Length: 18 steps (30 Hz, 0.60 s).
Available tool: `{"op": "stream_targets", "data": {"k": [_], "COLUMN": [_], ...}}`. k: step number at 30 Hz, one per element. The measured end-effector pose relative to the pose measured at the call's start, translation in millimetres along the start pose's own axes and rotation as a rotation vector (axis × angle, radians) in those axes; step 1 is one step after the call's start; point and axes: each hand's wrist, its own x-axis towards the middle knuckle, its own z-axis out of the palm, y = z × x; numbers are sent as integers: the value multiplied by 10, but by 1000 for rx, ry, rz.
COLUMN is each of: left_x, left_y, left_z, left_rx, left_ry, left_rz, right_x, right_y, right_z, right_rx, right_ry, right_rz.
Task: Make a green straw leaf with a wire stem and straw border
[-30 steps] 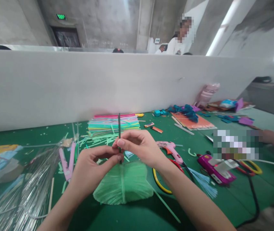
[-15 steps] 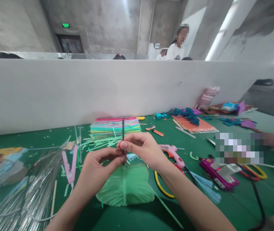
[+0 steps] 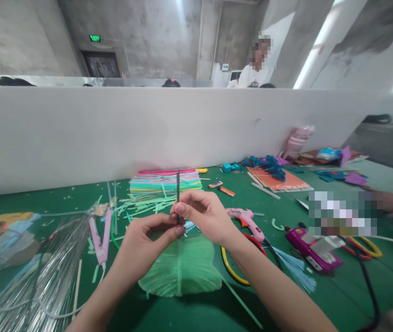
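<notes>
Right hand (image 3: 206, 216) pinches an upright dark strip (image 3: 178, 186), left hand (image 3: 144, 240) pinches it just lower — green pleated piece (image 3: 182, 272) below both hands, contact hard to see.

From my end I see a matt dark stick (image 3: 178, 185), a fuzzy-looking, ribbed green piece (image 3: 191, 267), a smooth plastic pink glue gun (image 3: 252, 225) and shiny, metallic-looking strands (image 3: 53, 269).

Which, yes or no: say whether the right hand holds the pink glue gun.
No: the right hand pinches a dark rod; the pink glue gun lies on the table.
</notes>
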Motion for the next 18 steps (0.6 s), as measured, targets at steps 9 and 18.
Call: {"op": "stream_targets", "data": {"k": [9,18], "left_x": [12,20], "left_y": [-12,-25], "left_z": [-9,2], "left_rx": [-1,40], "left_ry": [-14,-10], "left_rz": [-3,21], "right_x": [18,30], "right_y": [33,41], "right_z": [-98,-46], "right_rx": [163,45], "right_ry": [-114,-66], "right_rz": [9,-6]}}
